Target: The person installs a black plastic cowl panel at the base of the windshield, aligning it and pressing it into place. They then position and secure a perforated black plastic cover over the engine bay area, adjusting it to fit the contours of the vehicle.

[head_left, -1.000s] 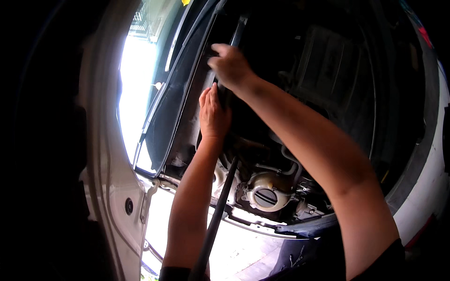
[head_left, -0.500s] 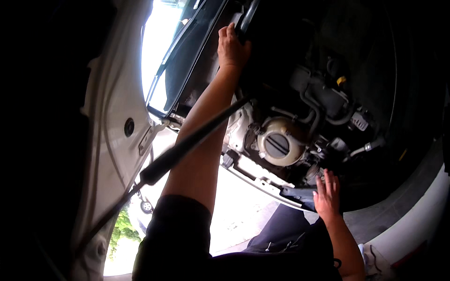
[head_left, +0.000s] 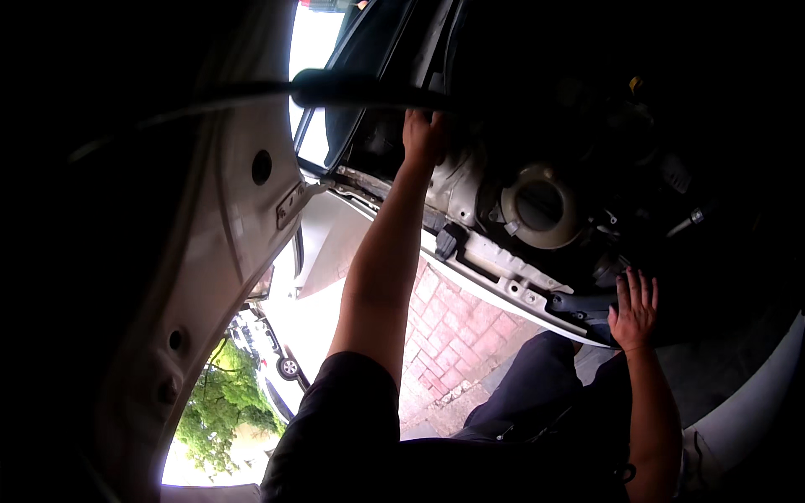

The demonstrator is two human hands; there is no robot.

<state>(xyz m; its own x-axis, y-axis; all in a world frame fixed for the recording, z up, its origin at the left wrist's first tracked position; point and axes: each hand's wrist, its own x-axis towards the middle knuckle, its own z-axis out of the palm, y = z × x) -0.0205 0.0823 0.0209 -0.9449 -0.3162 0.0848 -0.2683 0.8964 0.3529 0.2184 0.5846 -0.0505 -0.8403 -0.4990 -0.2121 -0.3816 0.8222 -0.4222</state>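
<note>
Right hand [head_left: 635, 317] spreads at engine bay's rim [head_left: 521, 291].

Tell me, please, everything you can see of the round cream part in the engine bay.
The round cream part is a thick ring, perhaps painted metal, around a dark centre too dim to show detail. A small pale tab shows at its lower left. It sits inward of the pale body edge, between the left hand and the right hand; neither hand touches it.
</note>
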